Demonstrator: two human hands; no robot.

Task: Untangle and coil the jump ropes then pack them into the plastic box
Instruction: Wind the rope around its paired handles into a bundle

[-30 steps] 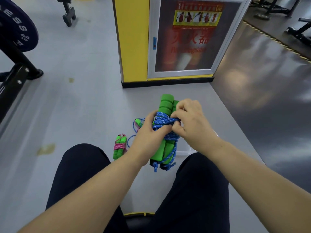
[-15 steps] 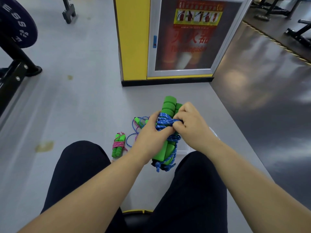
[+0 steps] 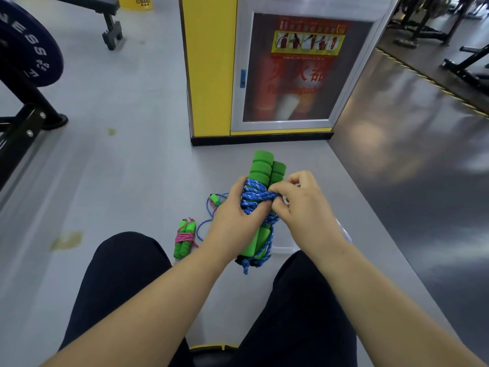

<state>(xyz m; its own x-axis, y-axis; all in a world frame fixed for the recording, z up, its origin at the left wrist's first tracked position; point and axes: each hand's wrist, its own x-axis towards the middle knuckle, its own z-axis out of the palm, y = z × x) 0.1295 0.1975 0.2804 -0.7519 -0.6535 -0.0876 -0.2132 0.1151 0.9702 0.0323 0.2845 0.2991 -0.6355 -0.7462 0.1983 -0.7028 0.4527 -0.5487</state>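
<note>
- Blue rope (image 3: pixel 255 193), wound round green foam handles (image 3: pixel 262 168): probably light, with soft, limp cord; the firmer handles look the best place to grip.
- Left hand (image 3: pixel 234 221): fingers curled round the bundle's middle.
- Right hand (image 3: pixel 304 210): fingers pinch one strand, touching the left thumb.
- Clear box (image 3: pixel 284 249) sits on the floor just beneath both hands.

Ahead of you: a glass-fronted fire extinguisher cabinet (image 3: pixel 291 72) beside a yellow pillar (image 3: pixel 209 64). To your left, a dark blue weight plate (image 3: pixel 26 46) on a black rack (image 3: pixel 26 112). Grey floor (image 3: pixel 127 168), two yellowish stains (image 3: pixel 66 241) noted.
</note>
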